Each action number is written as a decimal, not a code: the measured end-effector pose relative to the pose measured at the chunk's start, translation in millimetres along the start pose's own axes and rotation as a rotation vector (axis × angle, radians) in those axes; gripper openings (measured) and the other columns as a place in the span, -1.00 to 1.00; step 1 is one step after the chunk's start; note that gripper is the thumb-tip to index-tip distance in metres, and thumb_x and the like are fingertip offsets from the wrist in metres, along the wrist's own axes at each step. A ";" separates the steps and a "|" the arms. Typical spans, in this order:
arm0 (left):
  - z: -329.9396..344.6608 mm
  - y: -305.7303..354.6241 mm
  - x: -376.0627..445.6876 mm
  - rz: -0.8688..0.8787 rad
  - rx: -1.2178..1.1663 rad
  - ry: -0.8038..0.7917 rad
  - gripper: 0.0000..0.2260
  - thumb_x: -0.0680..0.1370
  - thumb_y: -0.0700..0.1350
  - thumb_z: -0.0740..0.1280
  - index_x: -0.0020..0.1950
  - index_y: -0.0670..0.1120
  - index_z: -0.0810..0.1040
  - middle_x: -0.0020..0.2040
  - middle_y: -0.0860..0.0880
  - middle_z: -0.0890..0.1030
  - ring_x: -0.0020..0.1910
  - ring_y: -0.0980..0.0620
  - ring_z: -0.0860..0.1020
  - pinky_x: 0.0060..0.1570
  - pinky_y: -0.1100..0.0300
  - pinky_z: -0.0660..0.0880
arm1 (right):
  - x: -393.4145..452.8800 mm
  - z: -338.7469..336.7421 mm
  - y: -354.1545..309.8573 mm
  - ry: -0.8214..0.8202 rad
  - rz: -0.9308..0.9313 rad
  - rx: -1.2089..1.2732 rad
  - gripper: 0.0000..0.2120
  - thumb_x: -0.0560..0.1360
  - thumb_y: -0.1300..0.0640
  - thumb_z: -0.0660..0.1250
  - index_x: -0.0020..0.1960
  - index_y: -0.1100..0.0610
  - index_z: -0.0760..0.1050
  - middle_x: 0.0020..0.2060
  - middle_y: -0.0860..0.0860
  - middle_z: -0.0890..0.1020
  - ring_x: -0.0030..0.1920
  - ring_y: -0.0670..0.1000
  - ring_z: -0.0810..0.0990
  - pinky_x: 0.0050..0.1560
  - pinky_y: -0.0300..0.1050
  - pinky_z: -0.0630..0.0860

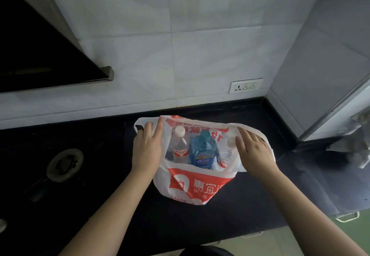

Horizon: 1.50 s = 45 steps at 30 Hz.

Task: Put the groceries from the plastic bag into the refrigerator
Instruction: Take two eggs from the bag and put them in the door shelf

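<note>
On the dark counter (250, 205) we see the plastic bag (200, 185) (white with red print) standing open. Our left hand (148, 147) and right hand (254, 151) press its sides apart, fingers straight, gripping nothing. Inside stand a clear bottle (180, 147) and a blue bottle (202, 151).

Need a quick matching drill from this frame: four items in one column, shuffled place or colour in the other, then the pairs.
Column 1:
1. blue bottle
2. clear bottle
3. left hand
4. wall socket

Column 2:
A. white cap
B. on the plastic bag's left edge
C. teal cap
D. above the counter, on the tiled wall

Pairs: 1-C, 2-A, 3-B, 4-D
</note>
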State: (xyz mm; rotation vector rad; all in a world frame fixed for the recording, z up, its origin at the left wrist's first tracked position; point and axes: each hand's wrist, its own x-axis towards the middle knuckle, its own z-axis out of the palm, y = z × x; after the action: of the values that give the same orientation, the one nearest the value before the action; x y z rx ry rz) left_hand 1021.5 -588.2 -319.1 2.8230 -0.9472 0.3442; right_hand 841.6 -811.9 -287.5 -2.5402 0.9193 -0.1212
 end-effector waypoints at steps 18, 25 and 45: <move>69.3 -2.0 5.5 0.029 0.145 -0.242 -0.43 0.49 -0.16 0.40 0.47 -0.11 0.32 0.15 -0.24 0.54 0.09 -0.22 0.54 -0.03 -0.01 0.56 | 11.5 52.8 43.4 -0.172 0.155 0.241 -0.48 0.64 -0.09 -0.16 0.44 0.09 0.34 0.40 0.08 0.44 0.42 0.08 0.33 0.34 -0.10 0.20; 93.2 -2.9 4.2 0.030 0.203 -0.350 -0.58 0.57 -0.14 0.27 0.42 -0.11 0.33 0.24 -0.17 0.50 0.20 -0.15 0.50 0.06 0.07 0.52 | 28.2 82.3 62.2 -0.269 0.430 0.536 -0.54 0.65 -0.11 -0.06 0.36 0.05 0.44 0.26 0.05 0.52 0.34 0.11 0.41 0.32 -0.05 0.22; 111.6 -19.8 -75.5 0.458 -0.051 -0.082 -0.62 0.60 -0.02 0.14 0.37 -0.08 0.49 0.36 -0.13 0.49 0.38 -0.13 0.40 0.38 -0.13 0.31 | -57.0 124.1 86.8 0.267 -0.154 -0.008 -0.72 0.43 0.25 0.41 0.14 0.23 0.59 0.04 0.15 0.61 0.07 0.19 0.58 0.08 0.12 0.54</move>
State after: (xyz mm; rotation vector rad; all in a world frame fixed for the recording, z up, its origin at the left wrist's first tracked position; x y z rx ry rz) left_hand 994.0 -552.2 -447.5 2.5658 -1.5952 0.2479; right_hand 774.1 -789.8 -432.9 -2.6429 0.8177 -0.5143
